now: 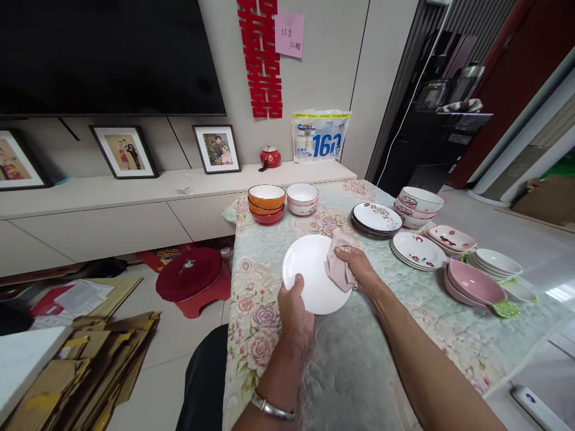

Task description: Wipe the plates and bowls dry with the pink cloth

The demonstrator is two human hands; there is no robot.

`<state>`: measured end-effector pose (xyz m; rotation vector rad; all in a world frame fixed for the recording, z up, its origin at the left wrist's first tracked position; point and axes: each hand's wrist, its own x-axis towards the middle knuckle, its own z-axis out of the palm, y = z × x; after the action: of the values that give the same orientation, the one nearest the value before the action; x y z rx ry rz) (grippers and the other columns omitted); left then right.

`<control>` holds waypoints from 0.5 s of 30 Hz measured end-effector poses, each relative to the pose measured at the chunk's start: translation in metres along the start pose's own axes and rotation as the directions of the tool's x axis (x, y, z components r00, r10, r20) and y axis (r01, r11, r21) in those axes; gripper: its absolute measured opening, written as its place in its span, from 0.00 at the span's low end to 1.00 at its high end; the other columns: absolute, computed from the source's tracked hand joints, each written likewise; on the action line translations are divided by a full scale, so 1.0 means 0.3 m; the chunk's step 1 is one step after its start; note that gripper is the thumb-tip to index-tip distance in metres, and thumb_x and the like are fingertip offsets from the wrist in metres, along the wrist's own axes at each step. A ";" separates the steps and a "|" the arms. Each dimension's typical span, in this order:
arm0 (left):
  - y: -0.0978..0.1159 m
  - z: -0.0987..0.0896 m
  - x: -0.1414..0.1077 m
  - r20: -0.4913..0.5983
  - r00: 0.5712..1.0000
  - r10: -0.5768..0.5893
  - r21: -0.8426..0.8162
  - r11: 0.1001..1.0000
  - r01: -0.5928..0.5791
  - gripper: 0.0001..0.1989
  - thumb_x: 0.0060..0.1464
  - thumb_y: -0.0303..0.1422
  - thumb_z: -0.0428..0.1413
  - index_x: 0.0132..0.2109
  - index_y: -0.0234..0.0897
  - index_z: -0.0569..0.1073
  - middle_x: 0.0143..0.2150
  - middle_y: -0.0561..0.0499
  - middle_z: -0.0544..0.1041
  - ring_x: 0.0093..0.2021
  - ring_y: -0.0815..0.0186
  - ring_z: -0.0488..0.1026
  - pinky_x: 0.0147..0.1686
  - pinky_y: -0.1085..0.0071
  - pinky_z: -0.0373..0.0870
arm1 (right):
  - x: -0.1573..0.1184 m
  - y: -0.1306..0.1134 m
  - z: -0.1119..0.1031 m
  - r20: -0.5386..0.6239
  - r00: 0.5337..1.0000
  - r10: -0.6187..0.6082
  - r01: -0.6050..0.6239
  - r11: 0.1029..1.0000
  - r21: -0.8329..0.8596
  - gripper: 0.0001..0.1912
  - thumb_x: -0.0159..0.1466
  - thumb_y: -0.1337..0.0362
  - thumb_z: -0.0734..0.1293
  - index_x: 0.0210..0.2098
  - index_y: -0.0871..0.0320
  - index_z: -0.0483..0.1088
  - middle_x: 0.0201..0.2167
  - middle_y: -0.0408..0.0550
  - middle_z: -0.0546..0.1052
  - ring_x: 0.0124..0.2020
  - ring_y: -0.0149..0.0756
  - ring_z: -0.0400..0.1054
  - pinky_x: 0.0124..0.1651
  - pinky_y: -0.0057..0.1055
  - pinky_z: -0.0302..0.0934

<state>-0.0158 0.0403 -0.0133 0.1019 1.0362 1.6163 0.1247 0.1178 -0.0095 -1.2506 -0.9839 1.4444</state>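
Observation:
A plain white plate (309, 269) is held tilted above the flowered tablecloth. My left hand (294, 305) grips its lower left edge, thumb on top and the other fingers hidden beneath. Closed round a pale pink cloth (340, 263), my right hand (359, 269) presses it against the plate's right side. Beyond the plate stand orange and red bowls (266, 202) and white bowls with pink rims (302, 197). Right of my right hand are a stack of dark-rimmed plates (376, 218) and a stack of flower-patterned plates (418, 250).
The tablecloth (260, 305) covers the table. At its right are pink bowls (476, 281), pale bowls (498, 262), patterned dishes (451, 237) and tall bowls (420, 200). A red stool (191, 275) and flattened cardboard (76, 377) lie left. Behind are a cabinet (135, 209) and plastic bag (320, 137).

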 end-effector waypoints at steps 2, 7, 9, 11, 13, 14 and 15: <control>0.003 0.001 0.012 -0.071 0.997 0.027 -0.034 0.999 -0.029 0.22 0.52 0.28 0.60 0.55 0.31 0.72 0.40 0.41 0.82 0.36 0.55 0.81 0.44 0.53 0.77 | -0.007 0.015 0.034 -0.011 1.000 0.026 -0.026 0.998 0.051 0.11 0.51 0.57 0.73 0.26 0.58 0.71 0.23 0.48 0.79 0.23 0.37 0.72 0.27 0.30 0.66; 0.034 0.004 0.031 -0.165 0.984 0.066 -0.117 0.989 -0.086 0.21 0.55 0.29 0.58 0.56 0.30 0.72 0.45 0.39 0.81 0.42 0.57 0.80 0.46 0.58 0.76 | -0.044 0.040 0.114 0.033 0.996 0.083 -0.086 0.989 0.124 0.11 0.52 0.58 0.73 0.28 0.59 0.73 0.26 0.50 0.80 0.25 0.36 0.72 0.29 0.30 0.67; 0.042 0.006 0.030 -0.159 0.985 0.064 -0.129 0.988 -0.085 0.21 0.55 0.27 0.58 0.56 0.30 0.72 0.46 0.39 0.81 0.43 0.57 0.80 0.48 0.59 0.76 | -0.050 0.039 0.124 0.037 0.995 0.094 -0.098 0.986 0.137 0.09 0.52 0.60 0.73 0.28 0.60 0.74 0.27 0.49 0.80 0.25 0.35 0.72 0.29 0.29 0.67; 0.044 0.009 0.023 -0.101 0.994 0.043 -0.125 0.991 -0.055 0.22 0.53 0.25 0.58 0.56 0.30 0.72 0.46 0.39 0.81 0.44 0.56 0.80 0.49 0.58 0.75 | -0.043 0.030 0.110 0.007 0.996 0.091 -0.092 0.987 0.135 0.08 0.51 0.62 0.73 0.28 0.60 0.74 0.25 0.47 0.79 0.24 0.34 0.71 0.29 0.28 0.66; 0.043 0.014 0.014 -0.006 1.000 -0.002 -0.121 0.993 0.001 0.23 0.52 0.24 0.57 0.57 0.30 0.72 0.46 0.39 0.82 0.45 0.55 0.80 0.49 0.58 0.75 | -0.028 0.012 0.072 -0.032 0.996 0.081 -0.076 0.990 0.121 0.07 0.51 0.64 0.73 0.27 0.59 0.73 0.23 0.45 0.79 0.23 0.33 0.70 0.28 0.27 0.65; 0.042 0.016 0.009 0.044 0.998 -0.033 -0.115 0.993 0.038 0.23 0.52 0.25 0.58 0.56 0.30 0.73 0.46 0.39 0.82 0.44 0.54 0.80 0.49 0.57 0.75 | -0.020 0.000 0.046 -0.046 0.996 0.077 -0.072 0.991 0.113 0.07 0.51 0.65 0.73 0.27 0.59 0.73 0.23 0.44 0.78 0.22 0.33 0.70 0.27 0.27 0.64; 0.040 0.018 0.004 0.092 0.993 -0.072 -0.102 0.991 0.081 0.22 0.53 0.27 0.58 0.56 0.29 0.73 0.45 0.38 0.82 0.44 0.54 0.80 0.49 0.57 0.75 | -0.013 -0.012 0.018 -0.054 0.996 0.074 -0.068 0.992 0.105 0.07 0.51 0.65 0.73 0.27 0.58 0.72 0.22 0.44 0.78 0.22 0.33 0.70 0.25 0.27 0.64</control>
<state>-0.0223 0.0446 -0.0025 0.0606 0.8755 1.5800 0.1199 0.1148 -0.0044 -1.2559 -0.8230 1.4863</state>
